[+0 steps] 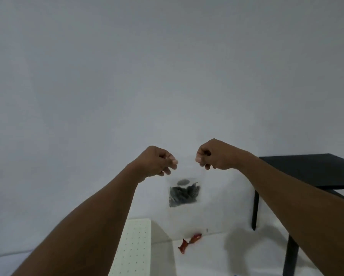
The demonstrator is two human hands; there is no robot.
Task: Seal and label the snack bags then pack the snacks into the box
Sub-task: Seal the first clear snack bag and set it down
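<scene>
Left hand [157,162], right hand [214,156] pinch barely-visible snack bag [184,194].

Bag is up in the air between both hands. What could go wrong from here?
1. The left hand and right hand only pinch the top edge of the clear bag. If one pinch slips, the bag may swing or drop.
2. I cannot tell whether the top is sealed. If it is open, a tilt could spill the dark snacks.
3. A dropped bag would probably land near the red wrappers below.
</scene>
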